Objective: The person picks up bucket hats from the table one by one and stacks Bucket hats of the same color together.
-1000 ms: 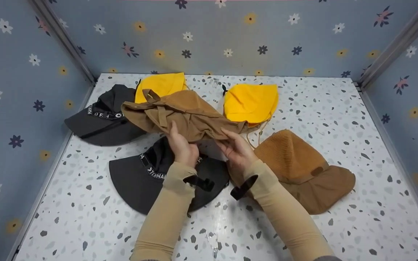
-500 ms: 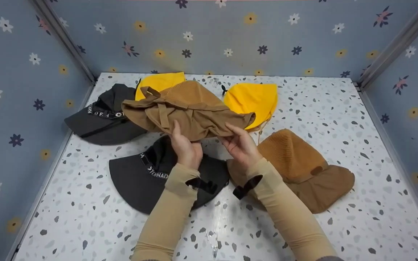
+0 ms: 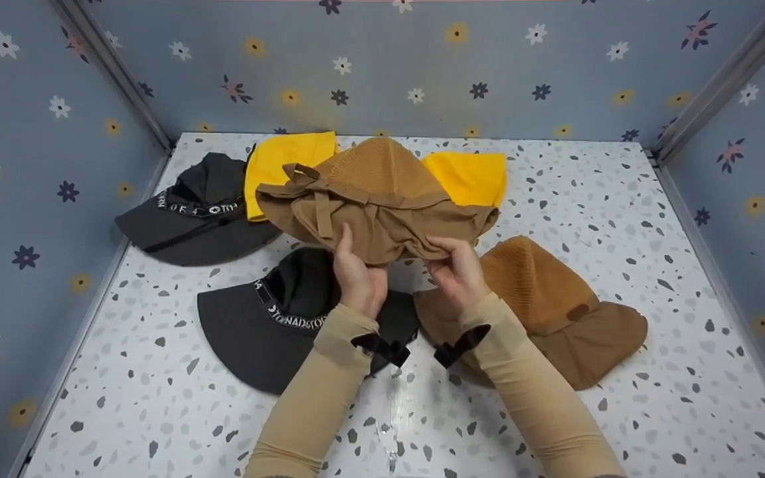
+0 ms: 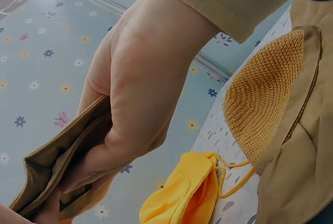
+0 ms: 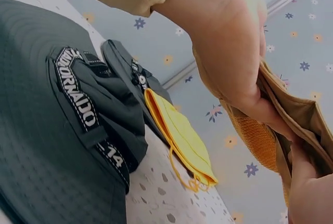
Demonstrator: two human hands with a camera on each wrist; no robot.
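Both hands hold a brown hat [image 3: 389, 229] with a tan ribbed crown above the table in the head view. My left hand [image 3: 361, 284] grips the near edge of its brim, thumb on top. To its right, my right hand [image 3: 459, 275] pinches the same edge, its thumb also on top. A cloth strap [image 3: 323, 214] hangs on the hat's left side. In the left wrist view the left hand [image 4: 140, 83] has its fingers inside the folded cloth. Curled fingers of the right hand [image 5: 229, 47] hold the cloth in the right wrist view.
A second brown hat [image 3: 555, 299] lies at right. A black wide-brimmed hat [image 3: 236, 338] sits below the hands, another black hat [image 3: 203, 232] at back left. Two yellow hats, one left [image 3: 283, 159] and one right [image 3: 472, 179], lie behind, partly hidden. Flowered walls [image 3: 382, 66] enclose the speckled table [image 3: 681, 372].
Both hands have moved right with the brown hat, and its crown now stands higher in view. More of the left yellow hat shows, less of the right one. The other hats stay put.
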